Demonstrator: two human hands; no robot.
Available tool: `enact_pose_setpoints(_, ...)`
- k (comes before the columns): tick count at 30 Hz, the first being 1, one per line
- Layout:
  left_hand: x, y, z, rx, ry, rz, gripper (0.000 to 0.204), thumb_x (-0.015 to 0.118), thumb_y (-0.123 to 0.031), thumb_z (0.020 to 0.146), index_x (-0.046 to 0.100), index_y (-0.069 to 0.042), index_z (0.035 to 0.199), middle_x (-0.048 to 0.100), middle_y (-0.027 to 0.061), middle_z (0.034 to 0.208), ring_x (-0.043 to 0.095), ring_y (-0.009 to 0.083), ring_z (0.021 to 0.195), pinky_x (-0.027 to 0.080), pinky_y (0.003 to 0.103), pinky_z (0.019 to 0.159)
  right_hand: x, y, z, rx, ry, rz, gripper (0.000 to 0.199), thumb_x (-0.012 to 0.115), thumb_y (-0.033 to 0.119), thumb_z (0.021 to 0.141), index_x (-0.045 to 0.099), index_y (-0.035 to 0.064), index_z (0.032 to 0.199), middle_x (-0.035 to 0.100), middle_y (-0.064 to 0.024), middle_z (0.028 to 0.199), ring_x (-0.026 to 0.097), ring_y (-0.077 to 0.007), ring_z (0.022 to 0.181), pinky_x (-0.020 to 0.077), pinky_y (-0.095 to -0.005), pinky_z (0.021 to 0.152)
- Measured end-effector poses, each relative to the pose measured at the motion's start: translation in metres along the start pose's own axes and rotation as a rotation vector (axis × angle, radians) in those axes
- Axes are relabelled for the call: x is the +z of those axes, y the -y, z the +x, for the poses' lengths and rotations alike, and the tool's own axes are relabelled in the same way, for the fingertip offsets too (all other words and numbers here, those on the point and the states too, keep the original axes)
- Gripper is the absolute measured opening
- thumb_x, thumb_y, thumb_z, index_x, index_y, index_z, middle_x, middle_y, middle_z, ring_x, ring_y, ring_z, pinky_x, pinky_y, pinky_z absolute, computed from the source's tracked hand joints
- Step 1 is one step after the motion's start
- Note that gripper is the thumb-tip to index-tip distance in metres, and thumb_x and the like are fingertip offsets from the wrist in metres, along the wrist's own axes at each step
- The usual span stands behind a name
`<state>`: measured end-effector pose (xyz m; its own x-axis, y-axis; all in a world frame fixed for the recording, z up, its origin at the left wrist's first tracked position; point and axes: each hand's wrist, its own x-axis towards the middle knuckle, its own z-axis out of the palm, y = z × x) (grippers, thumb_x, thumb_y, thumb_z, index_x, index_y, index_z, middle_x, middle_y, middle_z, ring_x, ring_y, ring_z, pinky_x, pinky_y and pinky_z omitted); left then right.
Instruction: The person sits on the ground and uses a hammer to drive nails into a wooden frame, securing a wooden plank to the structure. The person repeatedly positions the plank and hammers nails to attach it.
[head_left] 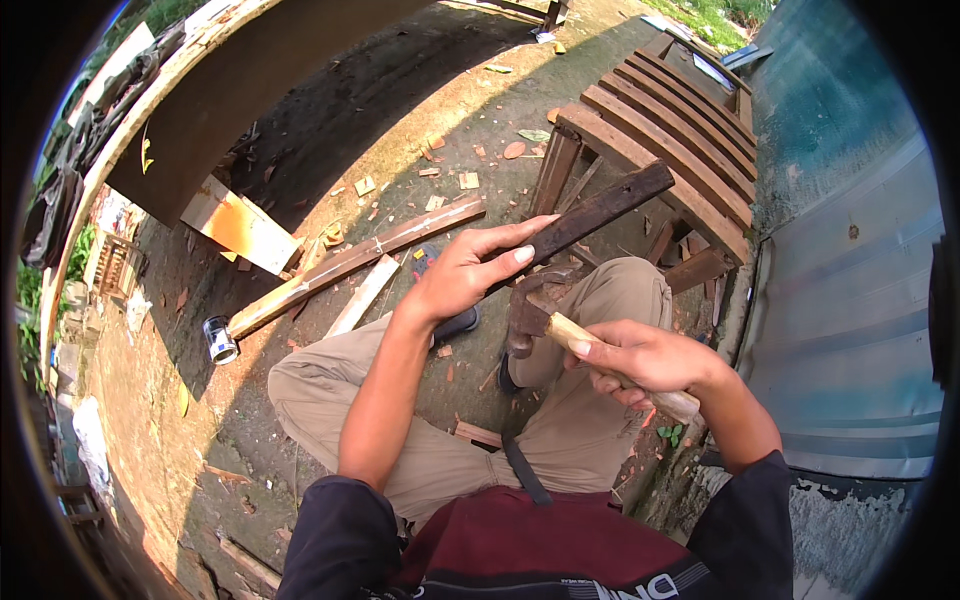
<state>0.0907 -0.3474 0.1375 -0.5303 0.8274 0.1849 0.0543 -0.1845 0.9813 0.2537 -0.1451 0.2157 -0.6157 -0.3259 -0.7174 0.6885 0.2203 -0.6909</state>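
My left hand point(468, 270) grips a dark, narrow wooden strip point(600, 215) near its lower end, thumb along its face. The strip slants up to the right over my knees. My right hand point(640, 362) is wrapped round the pale wooden handle of a hammer point(566, 330). Its rusty metal head is just below the strip, between my bent legs. Whether head and strip touch, I cannot tell. The butt of the handle sticks out behind my right hand.
A slatted wooden bench point(655, 140) stands ahead to the right, beside a blue-grey metal wall point(850, 320). Long timber point(360, 255) lies ahead to the left, with a paint can point(220, 340) at its end. Wood chips and dry leaves litter the ground.
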Motion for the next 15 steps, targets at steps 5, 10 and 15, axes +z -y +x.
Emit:
enact_pose_setpoints(5,-0.004,-0.019,-0.011,0.089,0.122,0.272,0.047,0.058,-0.023,0.101,0.055,-0.002,0.142,0.064,0.0134,0.132,0.058,0.0204,0.121,0.043,0.035,0.104,0.010,0.009,-0.002,0.057,0.036,-0.038,0.045,0.046,0.042,0.108,0.053,-0.0015,0.118,0.047,0.0000,0.069,0.041,-0.0059,0.049,0.0341,-0.0240,0.043)
enact_pose_setpoints(10,-0.007,-0.027,-0.019,0.134,0.182,0.396,0.044,0.057,-0.021,0.101,0.057,-0.005,0.142,0.068,0.0146,0.114,0.061,0.0232,0.103,0.046,0.037,0.096,0.020,0.009,-0.007,0.080,0.069,0.017,0.045,0.048,0.044,0.107,0.055,-0.0001,0.114,0.047,0.0013,0.070,0.043,-0.0063,0.049,0.0366,-0.0253,0.042)
enact_pose_setpoints(15,-0.010,-0.032,-0.024,0.142,0.249,0.425,0.044,0.057,-0.018,0.100,0.057,-0.005,0.142,0.067,0.0144,0.108,0.060,0.0232,0.097,0.046,0.036,0.092,0.029,0.003,-0.009,0.087,0.085,0.084,0.047,0.049,0.046,0.106,0.056,-0.0001,0.114,0.046,0.0025,0.069,0.042,-0.0054,0.049,0.0359,-0.0246,0.041)
